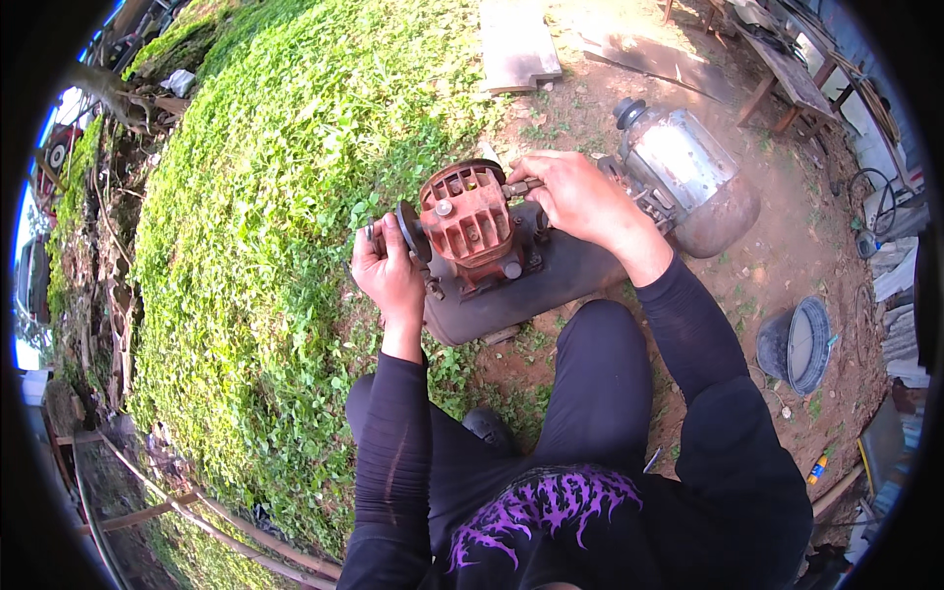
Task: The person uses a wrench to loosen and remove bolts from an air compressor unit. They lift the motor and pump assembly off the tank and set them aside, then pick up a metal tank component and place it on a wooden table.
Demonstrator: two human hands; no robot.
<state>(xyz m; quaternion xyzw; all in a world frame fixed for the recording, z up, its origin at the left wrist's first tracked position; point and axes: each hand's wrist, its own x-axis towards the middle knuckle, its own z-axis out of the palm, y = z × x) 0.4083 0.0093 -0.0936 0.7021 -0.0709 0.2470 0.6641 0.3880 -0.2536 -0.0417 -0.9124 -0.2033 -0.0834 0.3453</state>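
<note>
A rusty red finned compressor pump [472, 224] sits on a dark horizontal air tank [501, 307] in front of me. At its left side, my left hand [386, 275] is closed with its fingertips at the edge of a black round disc [412, 230]. My right hand [580, 197] reaches over the tank from the right. Its thumb and fingers pinch a small metal fitting [521, 187] at the pump's upper right. Part of the fitting is covered by those fingers. A dark wheel rim [468, 165] shows behind the pump.
Right of the tank stands a silver-and-brown cylindrical motor [688, 162]. A grey bucket [808, 346] lies tilted on the dirt further right. Boards [519, 49] and a wooden bench [787, 74] are at the back. Green ground cover [256, 256] spreads on the left.
</note>
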